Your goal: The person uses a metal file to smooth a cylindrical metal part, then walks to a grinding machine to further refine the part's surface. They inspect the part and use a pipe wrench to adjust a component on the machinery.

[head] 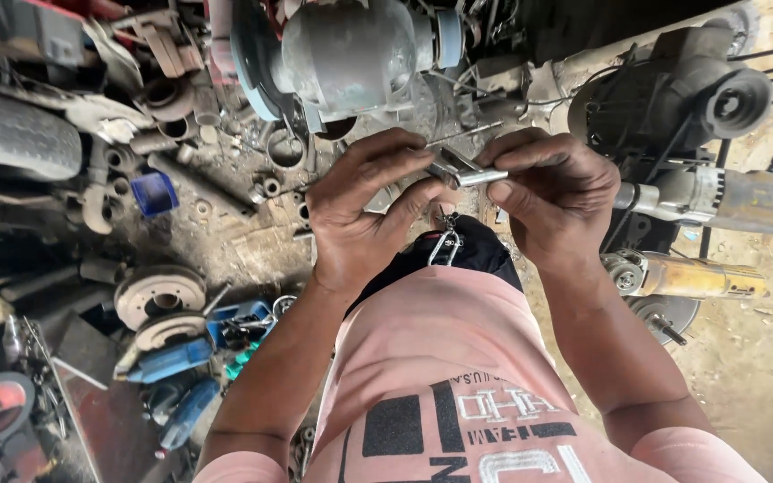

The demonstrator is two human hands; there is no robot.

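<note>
A pink printed T-shirt [440, 358] is seen near, a blue box [154, 192] far left, a yellow angle grinder [686, 279] right.

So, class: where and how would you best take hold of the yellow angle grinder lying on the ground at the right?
Grip the angle grinder round its long yellow body, coming from above. It lies flat, its disc end points left towards the person, and the slim barrel gives fingers room to wrap, well away from the disc.

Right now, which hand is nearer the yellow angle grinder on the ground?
Right. The right hand is just above and left of the yellow angle grinder; the left hand is farther left, past the small metal part.
</note>
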